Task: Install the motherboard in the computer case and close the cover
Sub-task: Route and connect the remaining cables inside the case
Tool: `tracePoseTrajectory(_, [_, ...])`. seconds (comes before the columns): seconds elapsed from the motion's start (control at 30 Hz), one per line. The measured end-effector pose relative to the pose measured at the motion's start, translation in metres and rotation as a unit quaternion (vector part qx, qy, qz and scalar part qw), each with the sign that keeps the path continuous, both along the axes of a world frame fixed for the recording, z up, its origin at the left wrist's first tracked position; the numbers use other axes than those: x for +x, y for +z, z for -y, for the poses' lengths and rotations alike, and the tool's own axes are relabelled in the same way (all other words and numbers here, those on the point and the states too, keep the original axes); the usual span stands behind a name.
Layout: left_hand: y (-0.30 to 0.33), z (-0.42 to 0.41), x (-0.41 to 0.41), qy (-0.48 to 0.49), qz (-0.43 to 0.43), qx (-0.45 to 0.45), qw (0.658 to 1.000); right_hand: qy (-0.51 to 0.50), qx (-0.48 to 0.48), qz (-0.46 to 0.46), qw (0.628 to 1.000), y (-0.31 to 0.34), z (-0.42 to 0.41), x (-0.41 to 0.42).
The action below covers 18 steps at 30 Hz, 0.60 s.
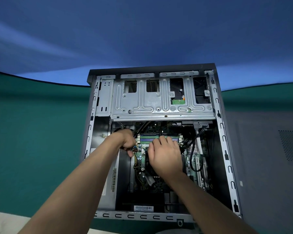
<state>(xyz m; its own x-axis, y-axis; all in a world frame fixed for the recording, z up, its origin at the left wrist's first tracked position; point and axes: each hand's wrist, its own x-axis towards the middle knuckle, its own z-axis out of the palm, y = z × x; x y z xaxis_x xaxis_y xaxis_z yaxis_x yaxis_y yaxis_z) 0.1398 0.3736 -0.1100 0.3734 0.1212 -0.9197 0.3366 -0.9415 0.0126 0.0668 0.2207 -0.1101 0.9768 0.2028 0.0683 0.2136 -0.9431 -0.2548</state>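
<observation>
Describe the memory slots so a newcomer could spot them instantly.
Start at the open computer case, below its silver drive cage. On the green motherboard, the memory slots run crosswise just beyond the right hand: long parallel green and blue strips.

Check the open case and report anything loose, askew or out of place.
Nothing looks damaged. The cables lie loose across the motherboard, one bundle gripped by the left hand. The right hand rests over the board's centre. The side cover lies off, right of the computer case.
</observation>
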Motion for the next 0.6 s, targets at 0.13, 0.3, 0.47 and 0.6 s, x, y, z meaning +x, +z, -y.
tracePoseTrajectory(0.13, [0.002,0.001,-0.001,0.011,0.015,-0.008,1.000,0.000,-0.003,0.001,1.000,0.000,0.000,0.000])
tracePoseTrajectory(0.3, [0.005,0.007,-0.001,0.036,0.001,-0.024,0.999,0.001,-0.003,-0.002,1.000,0.000,0.001,0.000])
tracePoseTrajectory(0.47, [0.011,0.009,-0.001,0.027,-0.006,-0.024,0.999,0.002,-0.003,-0.009,1.000,0.001,0.001,0.000])
tracePoseTrajectory(0.6, [0.015,0.009,-0.001,0.036,-0.018,-0.031,0.999,0.002,-0.001,-0.012,1.000,0.000,0.001,-0.001])
